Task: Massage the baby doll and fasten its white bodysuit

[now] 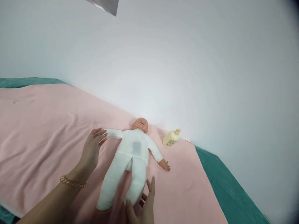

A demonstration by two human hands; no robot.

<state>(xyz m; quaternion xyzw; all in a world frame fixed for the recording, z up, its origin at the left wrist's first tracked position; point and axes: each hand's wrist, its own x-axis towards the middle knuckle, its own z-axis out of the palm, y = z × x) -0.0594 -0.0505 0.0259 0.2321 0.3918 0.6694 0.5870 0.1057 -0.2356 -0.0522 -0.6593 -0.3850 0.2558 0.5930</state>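
A baby doll [135, 147] with white cloth sleeves and legs lies on its back on a pink blanket [182, 183], head toward the wall and arms spread out. A grey patch shows on its chest. My left hand [93, 146], with a gold chain bracelet [73, 182] at the wrist, is at the end of the doll's left-side arm. Its fingers are stretched out and cover most of the doll's hand. Beside the doll's right-side lower leg, my right hand [144, 205] is open, thumb at the leg's end and fingers apart along the outer side.
A pale yellow pump bottle [171, 138] leans at a tilt near the wall, right of the doll's head. Green cloth [229, 186] shows past the blanket's edges. The white wall [187, 62] rises behind, with a sheet of paper [108, 5] at the top.
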